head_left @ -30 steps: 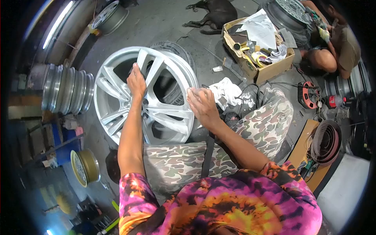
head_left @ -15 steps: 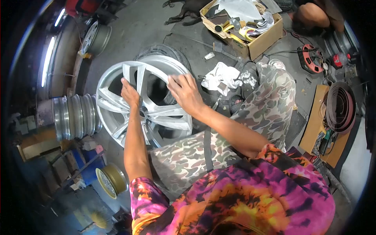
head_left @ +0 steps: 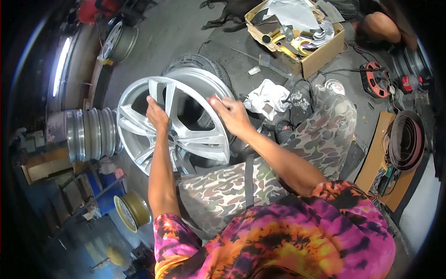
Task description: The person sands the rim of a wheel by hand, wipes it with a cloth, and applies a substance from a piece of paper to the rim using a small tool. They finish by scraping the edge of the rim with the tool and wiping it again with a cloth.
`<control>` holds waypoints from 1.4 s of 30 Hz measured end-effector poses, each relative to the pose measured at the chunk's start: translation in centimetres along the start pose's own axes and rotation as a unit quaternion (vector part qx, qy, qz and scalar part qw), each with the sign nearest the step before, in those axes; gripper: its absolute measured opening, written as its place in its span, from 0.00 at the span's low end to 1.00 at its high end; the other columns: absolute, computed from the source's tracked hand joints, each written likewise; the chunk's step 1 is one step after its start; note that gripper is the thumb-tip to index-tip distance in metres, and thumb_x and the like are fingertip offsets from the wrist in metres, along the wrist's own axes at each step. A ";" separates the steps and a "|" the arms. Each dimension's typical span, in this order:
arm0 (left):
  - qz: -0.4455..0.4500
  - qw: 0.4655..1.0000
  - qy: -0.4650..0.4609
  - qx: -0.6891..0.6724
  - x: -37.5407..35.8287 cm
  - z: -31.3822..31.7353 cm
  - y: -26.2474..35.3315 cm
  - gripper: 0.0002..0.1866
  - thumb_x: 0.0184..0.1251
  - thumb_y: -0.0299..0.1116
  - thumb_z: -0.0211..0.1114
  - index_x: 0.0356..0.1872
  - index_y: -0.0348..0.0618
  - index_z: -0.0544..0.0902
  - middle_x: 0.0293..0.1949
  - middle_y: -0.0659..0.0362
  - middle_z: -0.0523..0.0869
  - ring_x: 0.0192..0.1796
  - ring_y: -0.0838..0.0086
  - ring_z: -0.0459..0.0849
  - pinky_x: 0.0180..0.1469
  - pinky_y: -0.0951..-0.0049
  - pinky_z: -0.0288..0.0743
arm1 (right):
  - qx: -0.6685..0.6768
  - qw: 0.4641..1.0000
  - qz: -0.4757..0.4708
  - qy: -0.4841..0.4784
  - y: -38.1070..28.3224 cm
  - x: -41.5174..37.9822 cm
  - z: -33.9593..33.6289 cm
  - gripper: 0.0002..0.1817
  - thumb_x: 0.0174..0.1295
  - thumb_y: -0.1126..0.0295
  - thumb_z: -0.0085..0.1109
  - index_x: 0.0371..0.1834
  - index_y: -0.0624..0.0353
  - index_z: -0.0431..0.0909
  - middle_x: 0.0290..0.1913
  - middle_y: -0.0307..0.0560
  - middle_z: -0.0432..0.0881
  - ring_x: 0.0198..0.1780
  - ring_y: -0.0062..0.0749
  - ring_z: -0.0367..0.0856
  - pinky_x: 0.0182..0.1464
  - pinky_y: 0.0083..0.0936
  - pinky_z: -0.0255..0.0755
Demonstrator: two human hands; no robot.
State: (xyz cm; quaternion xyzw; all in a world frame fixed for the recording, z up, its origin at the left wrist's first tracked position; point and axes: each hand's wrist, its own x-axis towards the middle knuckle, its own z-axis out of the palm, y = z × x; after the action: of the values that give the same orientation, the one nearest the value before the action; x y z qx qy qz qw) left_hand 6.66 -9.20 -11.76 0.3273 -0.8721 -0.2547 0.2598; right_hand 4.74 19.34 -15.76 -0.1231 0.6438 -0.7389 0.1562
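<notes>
A silver alloy wheel rim (head_left: 188,135) stands tilted before my knees, with a black tire (head_left: 218,69) behind it on the floor. My left hand (head_left: 158,114) is wrapped round one of the spokes near the upper middle, thumb up. At the rim's right edge is my right hand (head_left: 231,114), its fingers curled in and blurred by motion. Whatever it may hold is too small or smeared to make out.
A cardboard box (head_left: 320,56) of tapes and papers stands at the top, near a lying dark animal (head_left: 227,14). White cloth (head_left: 267,95) and a red cable reel (head_left: 374,80) lie rightward. Stacked rims (head_left: 93,135) are at left. Another person's knee (head_left: 381,28) shows top right.
My right hand has moved off the rim's outer edge a little to the right, and its fingers have curled in. The whole view has shifted slightly; my left hand keeps its grip.
</notes>
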 end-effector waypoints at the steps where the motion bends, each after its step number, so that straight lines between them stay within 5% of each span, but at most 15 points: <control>1: -0.006 1.000 0.003 0.003 0.0 -0.1 0.1 0.41 0.86 0.58 0.37 0.54 0.23 0.84 0.48 0.30 0.87 0.54 0.34 0.84 0.59 0.48 0.71 | -0.013 0.999 -0.040 0.006 -0.4 2.0 0.6 0.19 0.77 0.55 0.61 0.49 0.62 0.90 0.32 0.48 0.80 0.36 0.27 0.77 0.41 0.31 0.71; 3: 0.016 1.000 -0.001 0.007 0.1 0.1 -0.4 0.41 0.86 0.58 0.37 0.54 0.23 0.84 0.48 0.30 0.87 0.54 0.34 0.83 0.59 0.47 0.71 | -0.033 0.997 -0.062 -0.021 -0.6 3.7 1.3 0.18 0.76 0.58 0.61 0.50 0.62 0.90 0.35 0.50 0.83 0.37 0.34 0.81 0.45 0.32 0.74; 5: -0.007 1.000 -0.013 0.007 0.2 0.0 -0.3 0.39 0.86 0.58 0.38 0.56 0.26 0.85 0.49 0.30 0.87 0.55 0.35 0.84 0.59 0.48 0.72 | -0.065 0.980 -0.189 0.017 -1.0 3.3 1.4 0.17 0.74 0.60 0.62 0.54 0.61 0.88 0.42 0.53 0.84 0.44 0.42 0.84 0.50 0.34 0.77; 6: -0.001 1.000 -0.004 -0.007 0.2 0.2 -0.3 0.39 0.86 0.58 0.38 0.56 0.26 0.85 0.49 0.31 0.88 0.55 0.35 0.84 0.59 0.48 0.72 | -0.111 0.968 -0.226 0.014 -1.1 1.7 0.5 0.16 0.70 0.67 0.66 0.58 0.58 0.88 0.50 0.53 0.83 0.53 0.47 0.83 0.55 0.37 0.79; 13: -0.016 1.000 -0.008 -0.003 -0.6 -0.7 0.6 0.38 0.85 0.58 0.40 0.55 0.28 0.86 0.50 0.33 0.88 0.56 0.36 0.84 0.61 0.50 0.73 | -0.333 0.822 -0.457 -0.062 -3.2 5.8 -1.2 0.18 0.63 0.67 0.72 0.56 0.53 0.86 0.55 0.43 0.80 0.54 0.42 0.77 0.56 0.40 0.74; 19: 0.015 1.000 0.006 0.010 0.1 0.1 -0.4 0.37 0.85 0.58 0.40 0.53 0.33 0.87 0.49 0.32 0.87 0.56 0.34 0.83 0.59 0.45 0.72 | -0.355 0.772 -0.512 -0.126 -1.8 5.5 -3.2 0.18 0.62 0.66 0.73 0.56 0.55 0.87 0.55 0.44 0.82 0.58 0.44 0.77 0.58 0.39 0.75; 26: 0.011 1.000 0.019 0.009 -0.2 -0.1 0.2 0.36 0.84 0.58 0.38 0.52 0.37 0.88 0.46 0.35 0.89 0.53 0.35 0.85 0.59 0.45 0.73 | -0.359 0.787 -0.478 -0.152 -2.5 3.6 -4.0 0.17 0.63 0.68 0.72 0.55 0.56 0.87 0.52 0.44 0.82 0.57 0.45 0.77 0.58 0.41 0.75; 29: 0.020 1.000 0.005 0.000 -0.4 -0.7 0.5 0.37 0.84 0.59 0.38 0.52 0.39 0.89 0.46 0.35 0.89 0.54 0.35 0.85 0.60 0.45 0.74 | -0.382 0.754 -0.513 -0.148 -3.3 5.2 -3.0 0.17 0.63 0.68 0.72 0.56 0.56 0.87 0.53 0.45 0.81 0.57 0.46 0.77 0.58 0.41 0.75; 33: 0.018 0.998 -0.037 0.045 0.3 -1.3 0.0 0.39 0.84 0.60 0.34 0.52 0.38 0.87 0.50 0.35 0.88 0.54 0.34 0.84 0.61 0.43 0.73 | -0.373 0.769 -0.502 -0.129 -4.5 6.4 0.0 0.19 0.63 0.66 0.72 0.57 0.55 0.86 0.51 0.45 0.81 0.54 0.46 0.77 0.57 0.40 0.74; 35: 0.000 0.997 -0.079 0.027 -0.1 -2.5 0.3 0.33 0.85 0.56 0.40 0.53 0.36 0.85 0.56 0.35 0.86 0.60 0.36 0.82 0.65 0.45 0.72 | -0.357 0.783 -0.485 -0.154 -3.7 4.0 -3.0 0.18 0.64 0.69 0.71 0.57 0.58 0.87 0.51 0.50 0.80 0.52 0.48 0.76 0.58 0.43 0.72; 38: 0.154 0.987 0.034 0.036 -1.9 -2.7 1.7 0.23 0.79 0.41 0.59 0.66 0.36 0.79 0.69 0.43 0.78 0.74 0.48 0.73 0.74 0.54 0.68 | -0.440 0.811 -0.335 -0.192 -2.1 1.7 -9.9 0.17 0.67 0.70 0.69 0.59 0.57 0.88 0.51 0.51 0.80 0.53 0.48 0.76 0.56 0.39 0.74; 40: 0.323 0.941 0.076 0.059 -3.1 -1.9 2.9 0.24 0.78 0.41 0.59 0.67 0.35 0.77 0.69 0.43 0.78 0.74 0.50 0.74 0.76 0.54 0.67 | -0.443 0.844 -0.273 -0.131 -3.1 1.8 -11.8 0.16 0.70 0.69 0.66 0.59 0.61 0.87 0.45 0.52 0.81 0.48 0.44 0.80 0.52 0.36 0.75; 42: 0.408 0.909 0.000 0.085 -4.8 -1.7 5.1 0.29 0.79 0.43 0.59 0.73 0.35 0.73 0.75 0.45 0.72 0.79 0.52 0.68 0.81 0.55 0.60 | -0.417 0.875 -0.225 -0.095 -6.0 1.2 -11.6 0.15 0.74 0.68 0.63 0.58 0.64 0.86 0.41 0.51 0.81 0.43 0.38 0.80 0.50 0.30 0.74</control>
State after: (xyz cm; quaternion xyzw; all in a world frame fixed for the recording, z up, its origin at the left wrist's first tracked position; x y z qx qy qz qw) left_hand 8.59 -2.98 -8.80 -0.0364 -0.9480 -0.0516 0.3120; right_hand -1.19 30.19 -11.51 -0.3885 0.8292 -0.4013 -0.0200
